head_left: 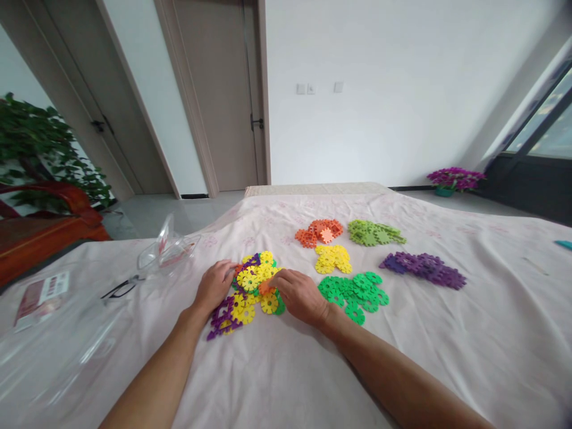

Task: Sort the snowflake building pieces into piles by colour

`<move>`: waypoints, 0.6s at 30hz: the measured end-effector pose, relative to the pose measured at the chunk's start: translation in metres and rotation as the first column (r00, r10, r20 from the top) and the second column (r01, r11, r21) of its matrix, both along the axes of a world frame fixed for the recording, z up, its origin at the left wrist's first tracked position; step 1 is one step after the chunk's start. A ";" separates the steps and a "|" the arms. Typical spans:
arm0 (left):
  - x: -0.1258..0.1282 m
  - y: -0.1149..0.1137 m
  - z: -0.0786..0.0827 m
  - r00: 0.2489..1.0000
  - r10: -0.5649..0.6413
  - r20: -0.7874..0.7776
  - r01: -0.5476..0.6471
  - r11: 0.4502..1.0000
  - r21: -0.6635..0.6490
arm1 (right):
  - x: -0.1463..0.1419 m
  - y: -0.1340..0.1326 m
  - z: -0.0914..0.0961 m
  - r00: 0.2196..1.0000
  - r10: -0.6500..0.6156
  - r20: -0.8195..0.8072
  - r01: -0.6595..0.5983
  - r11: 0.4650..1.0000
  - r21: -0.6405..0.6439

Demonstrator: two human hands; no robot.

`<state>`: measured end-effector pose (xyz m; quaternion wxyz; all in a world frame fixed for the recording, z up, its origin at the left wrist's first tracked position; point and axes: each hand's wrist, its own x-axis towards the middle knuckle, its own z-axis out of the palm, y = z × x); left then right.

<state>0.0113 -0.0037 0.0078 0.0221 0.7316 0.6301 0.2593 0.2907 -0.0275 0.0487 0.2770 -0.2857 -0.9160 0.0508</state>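
Note:
A mixed pile of flat notched plastic pieces (pixel 250 278), mostly yellow and purple with some green and orange, lies between my two hands. My left hand (pixel 215 287) rests at the pile's left edge, fingers extended, their tips by a small orange piece. From the right, my right hand (pixel 298 294) reaches over the pile, its fingers pinched on an orange gear-shaped piece (pixel 266 287). Purple square pieces (pixel 222 317) lie at the near left of the pile. Beside my right hand spreads a group of green flower-shaped discs (pixel 357 292).
Sorted groups lie beyond: yellow discs (pixel 333 259), orange pieces (pixel 318 232), light green pieces (pixel 375 233) and purple pieces (pixel 424 269). On the left are black-framed glasses (pixel 123 288), a clear plastic box (pixel 167 253) and clear packaging (pixel 75 351). A pale cloth (pixel 277 381) covers the surface.

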 end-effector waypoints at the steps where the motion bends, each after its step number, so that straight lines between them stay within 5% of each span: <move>1: 0.000 0.000 0.000 1.000 -0.001 0.003 0.001 1.000 -0.003 | 0.001 0.001 -0.001 0.999 0.016 -0.039 -0.017 0.999 -0.028; 6: 0.002 0.000 0.000 1.000 -0.002 0.019 0.002 1.000 -0.006 | 0.005 0.001 0.000 0.964 0.021 -0.264 -0.076 0.977 -0.201; 11: 0.002 0.000 -0.002 0.999 -0.007 0.036 0.007 1.000 0.009 | -0.005 0.004 -0.006 0.924 -0.199 -0.326 0.063 0.921 -0.385; 14: 0.002 0.000 -0.002 0.999 -0.011 0.033 0.010 1.000 0.016 | -0.010 0.009 -0.017 0.883 -0.328 -0.335 0.107 0.837 -0.537; 18: 0.000 -0.001 -0.001 1.000 -0.015 0.013 0.015 1.000 0.004 | -0.008 0.020 -0.022 0.817 -0.388 -0.427 -0.022 0.719 -0.694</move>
